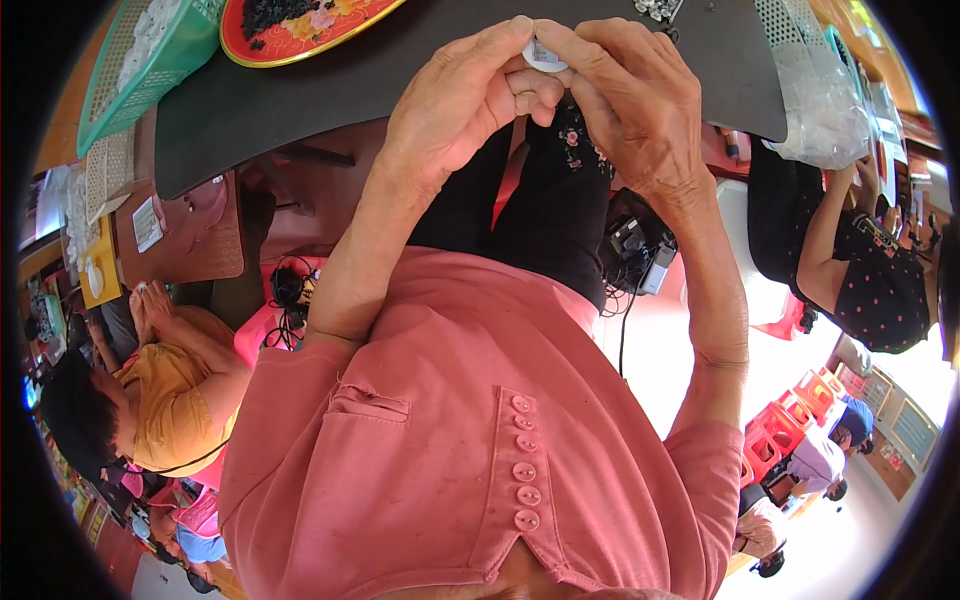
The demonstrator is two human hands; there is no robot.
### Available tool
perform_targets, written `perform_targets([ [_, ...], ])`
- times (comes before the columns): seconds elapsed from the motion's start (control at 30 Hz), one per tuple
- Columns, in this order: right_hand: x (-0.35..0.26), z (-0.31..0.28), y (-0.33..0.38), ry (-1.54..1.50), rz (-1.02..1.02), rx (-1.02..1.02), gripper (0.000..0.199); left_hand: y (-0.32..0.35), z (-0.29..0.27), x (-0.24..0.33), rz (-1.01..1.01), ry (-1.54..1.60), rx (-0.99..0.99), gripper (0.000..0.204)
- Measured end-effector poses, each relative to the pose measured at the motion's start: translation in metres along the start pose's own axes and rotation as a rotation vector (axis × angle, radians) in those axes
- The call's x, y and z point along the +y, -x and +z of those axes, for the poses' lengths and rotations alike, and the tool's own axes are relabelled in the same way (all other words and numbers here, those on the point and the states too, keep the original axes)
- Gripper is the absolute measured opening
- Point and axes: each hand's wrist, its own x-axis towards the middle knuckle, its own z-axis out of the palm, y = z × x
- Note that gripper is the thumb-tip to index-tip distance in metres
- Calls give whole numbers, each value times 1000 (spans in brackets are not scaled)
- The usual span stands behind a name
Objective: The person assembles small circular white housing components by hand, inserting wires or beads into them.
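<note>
- Here, both hands meet just in front of the near edge of a dark table (300, 90), raised above the person's lap.
- The left hand (455, 95) curls its fingers round a small white round piece (543, 57), thumb and forefinger pinching it from the left side.
- The right hand (630, 95) pinches the same white piece from the right, its fingertips touching those of the left hand.
- The white piece sits between the two sets of fingertips, mostly hidden; only its top rim and a bit of its side show.
- On the table, well apart to the left, lies a red tray (300, 30) with a gold rim and dark bits on it.
- Just beside the tray, at the table's left corner, stands a green basket (140, 60) with white pieces inside.
- At the table's right end lies a clear plastic bag (825, 105).
- A person in a yellow top (170, 390) sits to the left, and another in a dark dotted top (880, 280) sits to the right.
</note>
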Motion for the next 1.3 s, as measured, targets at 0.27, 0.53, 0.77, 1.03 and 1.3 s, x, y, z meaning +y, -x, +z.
perform_targets([
  [0.27, -4, -6, 3, -185, 171, -79, 32, 2, 2, -3, 54, -164, 24, 36],
  [0.53, -5, 7, 13, -922, 642, 24, 20, 0, 1, -4, 121, -346, 41, 37],
  [0.77, -20, 19, 19, -1055, 860, 222, 16, 1, -1, -10, 438, -794, 146, 34],
  [1.03, -30, 17, 16, -1121, 908, 195, 12, 9, -5, -7, 268, -365, 162, 32],
  [1.3, -14, 6, 5, -448, 315, 112, 32, 11, -7, 0, 187, -245, 125, 33],
])
